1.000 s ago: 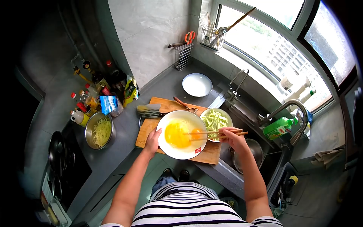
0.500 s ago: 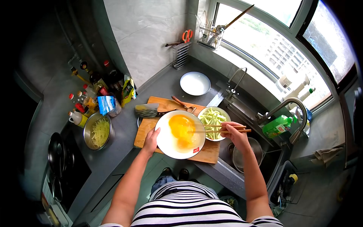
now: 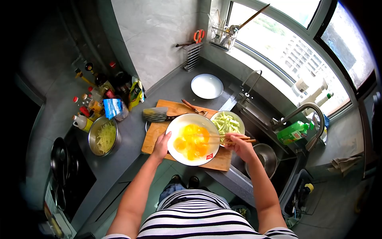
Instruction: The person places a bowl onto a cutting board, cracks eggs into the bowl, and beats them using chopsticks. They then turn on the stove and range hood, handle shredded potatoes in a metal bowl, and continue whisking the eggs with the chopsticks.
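Note:
My left hand (image 3: 162, 145) grips the left rim of a white bowl (image 3: 184, 159), held above the front of a wooden cutting board (image 3: 148, 142). Partly mixed yellow eggs (image 3: 191, 140) lie in it, yolk patches still visible. My right hand (image 3: 239, 144) is closed round a pair of wooden chopsticks (image 3: 250, 140), whose blurred tips reach into the eggs from the right. Behind that hand, a bowl of green vegetable strips (image 3: 227, 122) rests at the board's right edge. A cleaver (image 3: 156, 114) and a peeler (image 3: 191, 105) lie on the board's far side.
To the left stand a metal bowl of pale shreds (image 3: 105, 137) and several sauce bottles (image 3: 94, 104). A white plate (image 3: 207, 86) sits on the back counter. The sink (image 3: 254, 126) at right holds a metal pot (image 3: 266, 159), with a green soap bottle (image 3: 293, 132) beside the faucet.
My right hand and the chopsticks have moved left and slightly down. The bowl has shifted slightly right and up, and the yolks have spread into different patches.

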The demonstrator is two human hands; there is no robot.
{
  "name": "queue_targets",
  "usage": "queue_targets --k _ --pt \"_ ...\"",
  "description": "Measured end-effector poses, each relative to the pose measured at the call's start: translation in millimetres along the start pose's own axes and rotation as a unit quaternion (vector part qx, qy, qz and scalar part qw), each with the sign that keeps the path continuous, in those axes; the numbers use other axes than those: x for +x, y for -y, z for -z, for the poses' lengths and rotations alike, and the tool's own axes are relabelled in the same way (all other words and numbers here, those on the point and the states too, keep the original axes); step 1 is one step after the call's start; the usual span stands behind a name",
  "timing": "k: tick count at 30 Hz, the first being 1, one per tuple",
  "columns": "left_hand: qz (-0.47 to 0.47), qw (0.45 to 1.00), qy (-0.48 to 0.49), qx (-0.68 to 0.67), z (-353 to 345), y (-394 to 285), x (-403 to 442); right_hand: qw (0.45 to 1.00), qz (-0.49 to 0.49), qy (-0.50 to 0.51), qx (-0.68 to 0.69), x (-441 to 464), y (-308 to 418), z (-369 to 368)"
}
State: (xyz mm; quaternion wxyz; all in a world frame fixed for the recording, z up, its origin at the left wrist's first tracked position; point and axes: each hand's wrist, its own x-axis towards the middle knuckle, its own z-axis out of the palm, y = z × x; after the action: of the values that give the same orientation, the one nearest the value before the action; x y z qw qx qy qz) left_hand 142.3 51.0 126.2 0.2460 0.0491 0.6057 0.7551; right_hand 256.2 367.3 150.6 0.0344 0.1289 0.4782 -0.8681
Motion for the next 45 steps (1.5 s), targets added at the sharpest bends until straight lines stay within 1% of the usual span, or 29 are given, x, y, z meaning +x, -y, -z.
queue_targets --k 2,3,6,7,10,11,14,15,18,19,22,23,26,30,31,34,35,38,42,43,45 --pt "0.005 1.0 -0.002 0.009 -5 -3 -2 0.999 -0.028 0.029 -0.007 -3 -1 0" --pt "0.01 1.0 -0.008 0.006 -7 -6 -3 0.998 0.003 0.037 0.055 -1 -3 3" --pt "0.011 1.0 0.004 -0.013 -5 -3 -1 1.0 -0.028 0.009 0.01 -2 -7 -1" --pt "0.008 1.0 0.002 -0.009 -4 -3 -1 0.998 -0.039 0.038 -0.012 -5 -3 0" --pt "0.01 1.0 0.002 -0.004 -6 -3 -1 0.999 0.022 -0.04 0.025 -4 -5 -9" --pt "0.016 1.0 0.005 -0.007 -5 -3 -1 1.0 -0.002 -0.02 0.018 -3 -5 -6" --pt "0.01 1.0 -0.003 0.0 -5 -6 -3 1.0 -0.005 0.027 0.007 -4 -3 -2" --pt "0.006 1.0 -0.007 0.003 -6 -6 -4 0.998 0.035 -0.013 0.041 -2 -6 -3" --pt "0.008 1.0 0.009 0.0 -3 -3 -3 1.0 -0.004 0.002 -0.001 -2 -4 -8" --pt "0.013 1.0 0.006 0.006 -3 -4 -4 1.0 -0.012 0.028 0.003 -2 -6 -4" --pt "0.021 1.0 0.004 0.011 -7 -8 -8 0.997 0.058 -0.041 0.008 1 -8 -9" --pt "0.017 1.0 0.008 0.003 -6 -6 -7 0.999 0.022 -0.042 0.008 1 -10 -8" --pt "0.015 1.0 -0.006 0.0 -5 -5 -8 0.998 0.017 0.028 0.049 -3 -5 0" --pt "0.002 1.0 0.001 -0.002 -5 -5 -8 1.0 -0.006 0.002 -0.022 -4 -6 -2" --pt "0.004 1.0 -0.001 0.002 -5 -5 -7 1.0 -0.008 0.019 -0.022 -6 -4 -3" --pt "0.012 1.0 -0.002 0.005 -3 -1 -7 0.997 0.065 -0.05 -0.01 -3 -7 -5" --pt "0.014 1.0 -0.002 0.003 -1 0 -8 0.999 0.029 -0.04 -0.005 -4 -8 -3" --pt "0.019 1.0 -0.02 -0.005 -1 0 -9 1.0 0.017 0.012 0.024 -6 -9 3" --pt "0.0 1.0 -0.016 -0.014 2 2 -8 0.999 0.006 -0.003 -0.045 -4 -3 2" --pt "0.0 1.0 -0.021 -0.016 3 2 -9 0.998 -0.003 0.012 -0.057 -6 -1 1" --pt "0.001 0.999 -0.024 -0.021 1 4 -10 0.997 0.049 -0.039 -0.037 -4 -2 -1"
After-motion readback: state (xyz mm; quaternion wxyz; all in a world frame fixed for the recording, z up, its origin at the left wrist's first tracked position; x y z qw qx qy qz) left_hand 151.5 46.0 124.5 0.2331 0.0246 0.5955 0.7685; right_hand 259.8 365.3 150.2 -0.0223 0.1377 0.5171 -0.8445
